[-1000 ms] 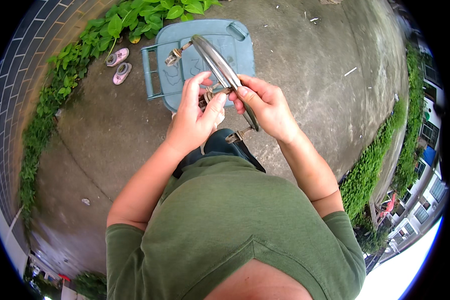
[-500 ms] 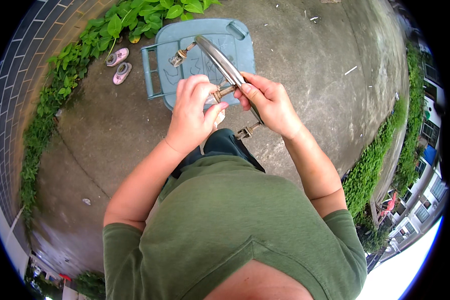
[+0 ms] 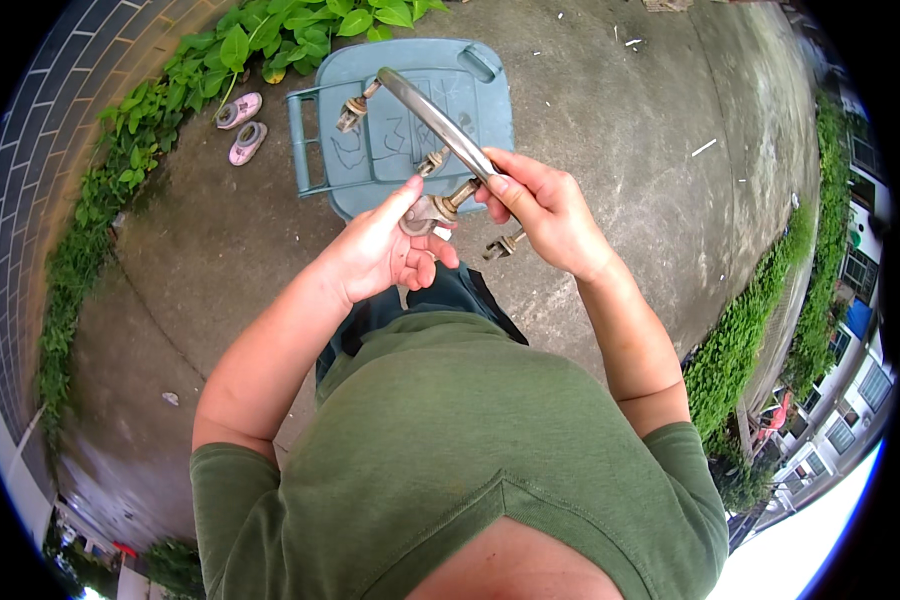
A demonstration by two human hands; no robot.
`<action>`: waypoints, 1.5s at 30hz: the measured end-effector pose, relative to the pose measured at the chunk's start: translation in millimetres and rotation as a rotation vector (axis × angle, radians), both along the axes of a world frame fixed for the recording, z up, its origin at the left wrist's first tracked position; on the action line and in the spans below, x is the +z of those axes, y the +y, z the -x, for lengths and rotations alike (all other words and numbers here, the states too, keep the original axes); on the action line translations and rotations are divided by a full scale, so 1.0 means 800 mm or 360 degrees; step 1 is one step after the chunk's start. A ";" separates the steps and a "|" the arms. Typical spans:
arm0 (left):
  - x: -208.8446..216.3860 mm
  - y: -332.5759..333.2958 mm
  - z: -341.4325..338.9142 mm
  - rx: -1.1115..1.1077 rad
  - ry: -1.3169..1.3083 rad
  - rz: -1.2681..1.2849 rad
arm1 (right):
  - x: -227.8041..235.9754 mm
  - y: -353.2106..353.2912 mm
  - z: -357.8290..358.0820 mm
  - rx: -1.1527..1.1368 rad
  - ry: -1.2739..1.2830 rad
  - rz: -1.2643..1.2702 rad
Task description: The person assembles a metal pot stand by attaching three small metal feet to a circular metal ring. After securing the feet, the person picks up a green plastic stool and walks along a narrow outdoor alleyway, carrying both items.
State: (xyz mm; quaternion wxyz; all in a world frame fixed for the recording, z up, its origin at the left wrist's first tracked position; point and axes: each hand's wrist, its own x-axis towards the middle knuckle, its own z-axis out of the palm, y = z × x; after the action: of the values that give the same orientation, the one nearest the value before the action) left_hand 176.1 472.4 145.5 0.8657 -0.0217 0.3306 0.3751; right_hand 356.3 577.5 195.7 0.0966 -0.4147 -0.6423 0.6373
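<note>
Long curved grey metal handle with threaded bolts (image 3: 440, 125) gripped in right hand (image 3: 550, 215), left hand (image 3: 385, 250) pinching small metal fitting (image 3: 425, 212) on one bolt, above blue plastic bin lid (image 3: 400, 140), pink sandals (image 3: 240, 125) near green leaves (image 3: 300, 25)

A long curved grey metal handle (image 3: 435, 125) with rusty threaded bolts, held aloft, tilted.

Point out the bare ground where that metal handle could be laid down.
Bare concrete lies right of the blue bin lid, up to the hedge. More lies left, between the bin and the leafy strip, below the pink sandals. It is crowded at the metal handle, gripped by the right hand with the left hand at its bolt.
</note>
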 end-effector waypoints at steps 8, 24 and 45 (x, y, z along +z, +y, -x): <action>0.010 -0.005 -0.043 0.0526 0.1986 -0.1196 | -0.010 0.009 0.000 -0.0120 0.0001 0.0072; 0.007 0.005 -0.035 0.0316 0.0071 -0.0166 | 0.002 0.014 -0.002 0.0003 0.0019 0.0006; -0.021 0.021 -0.046 0.0316 0.0975 -0.0580 | -0.008 0.017 0.004 0.0116 -0.0160 -0.0173</action>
State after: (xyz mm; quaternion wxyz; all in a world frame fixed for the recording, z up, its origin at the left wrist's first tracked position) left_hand 212.8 489.4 128.4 0.6757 0.2140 0.4985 0.4991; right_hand 353.2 591.0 189.5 0.0633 -0.4166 -0.6946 0.5830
